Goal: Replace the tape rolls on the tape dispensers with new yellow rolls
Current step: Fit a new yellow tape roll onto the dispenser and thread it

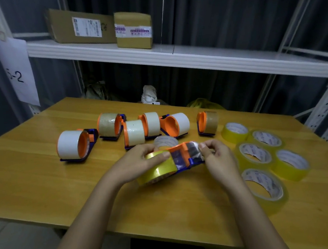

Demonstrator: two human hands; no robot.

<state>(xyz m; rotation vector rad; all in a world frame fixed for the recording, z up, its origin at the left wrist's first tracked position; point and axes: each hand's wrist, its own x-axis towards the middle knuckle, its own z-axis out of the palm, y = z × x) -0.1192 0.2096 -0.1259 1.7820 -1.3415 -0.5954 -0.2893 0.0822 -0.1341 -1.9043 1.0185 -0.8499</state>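
An orange and blue tape dispenser (185, 152) with a yellow roll (157, 172) on it lies just above the wooden table (45, 173) in front of me. My left hand (142, 161) grips the yellow roll, thumb on top. My right hand (214, 153) pinches the free end of the tape at the dispenser's front end. Several dispensers with white or brownish rolls (72, 145) stand in a row behind. Several loose yellow rolls (262, 185) lie flat at the right. A removed pale roll (165, 142) lies behind the held dispenser.
A white shelf (173, 58) with two cardboard boxes (132, 30) runs above the table's far side. Metal racking stands at the right edge. A paper sheet marked "-2" (17, 73) hangs at the left. Bags sit behind the table.
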